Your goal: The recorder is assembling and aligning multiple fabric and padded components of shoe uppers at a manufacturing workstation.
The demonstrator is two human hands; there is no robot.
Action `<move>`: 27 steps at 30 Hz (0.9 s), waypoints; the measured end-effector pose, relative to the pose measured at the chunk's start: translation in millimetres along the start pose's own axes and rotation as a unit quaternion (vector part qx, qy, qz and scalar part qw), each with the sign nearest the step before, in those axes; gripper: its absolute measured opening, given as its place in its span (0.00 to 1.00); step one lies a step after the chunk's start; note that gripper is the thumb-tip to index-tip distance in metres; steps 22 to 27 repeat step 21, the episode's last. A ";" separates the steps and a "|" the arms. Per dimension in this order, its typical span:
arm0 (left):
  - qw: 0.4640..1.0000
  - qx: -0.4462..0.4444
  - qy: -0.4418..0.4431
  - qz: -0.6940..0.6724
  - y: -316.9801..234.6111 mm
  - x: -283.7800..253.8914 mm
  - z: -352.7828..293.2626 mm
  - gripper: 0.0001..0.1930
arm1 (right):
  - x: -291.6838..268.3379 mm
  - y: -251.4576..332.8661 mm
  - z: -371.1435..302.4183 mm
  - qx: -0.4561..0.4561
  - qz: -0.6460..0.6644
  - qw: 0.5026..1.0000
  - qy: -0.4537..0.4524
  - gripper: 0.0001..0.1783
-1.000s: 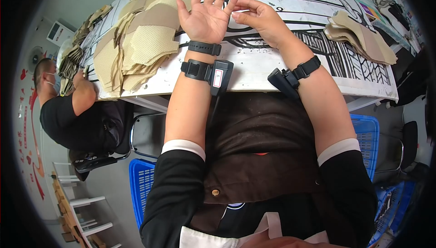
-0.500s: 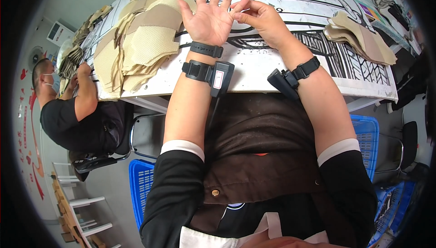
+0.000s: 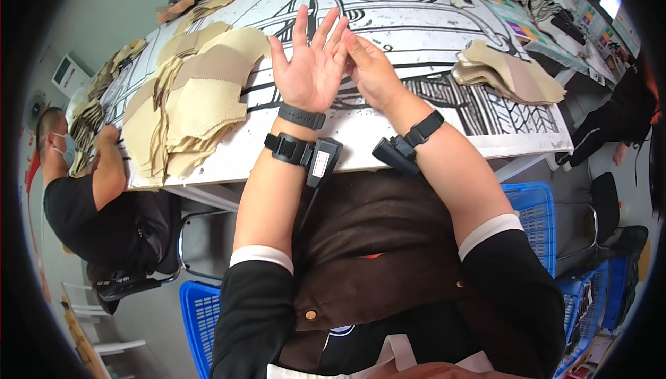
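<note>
I am holding my left hand (image 3: 310, 73) up above the table (image 3: 444, 136), palm toward me and fingers spread wide, so it is gripping nothing. My right hand (image 3: 372, 72) is resting beside it, its fingertips touching the side of my left fingers; whether anything small is pinched between them I cannot tell. Both wrists are wearing black straps with small black devices. To my left, a big stack of tan fabric pieces (image 3: 186, 112) is lying fanned out on the table, just beside my left hand. A smaller pile of tan pieces (image 3: 510, 72) is sitting to my right, well apart from my hands. A person in a black shirt (image 3: 87, 205) is sitting at the table's left end, handling more pieces.
</note>
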State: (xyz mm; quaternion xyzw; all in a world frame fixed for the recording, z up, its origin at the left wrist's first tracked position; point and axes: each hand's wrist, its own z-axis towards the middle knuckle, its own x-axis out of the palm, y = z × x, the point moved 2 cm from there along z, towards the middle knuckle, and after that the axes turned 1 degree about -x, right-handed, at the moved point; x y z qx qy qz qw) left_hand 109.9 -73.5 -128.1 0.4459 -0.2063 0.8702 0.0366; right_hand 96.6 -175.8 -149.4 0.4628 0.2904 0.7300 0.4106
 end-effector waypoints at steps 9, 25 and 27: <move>1.000 -0.009 -0.005 0.025 19.9 13.9 -0.3 0.33 | -3.0 1.8 3.3 0.017 0.155 0.986 -0.055 0.21; 0.975 -0.015 -0.102 0.196 -12.1 -14.7 -2.4 0.30 | -132.3 134.0 136.3 -0.124 -0.300 0.911 -0.254 0.27; 0.975 -0.015 -0.102 0.196 -12.1 -14.7 -2.4 0.30 | -132.3 134.0 136.3 -0.124 -0.300 0.911 -0.254 0.27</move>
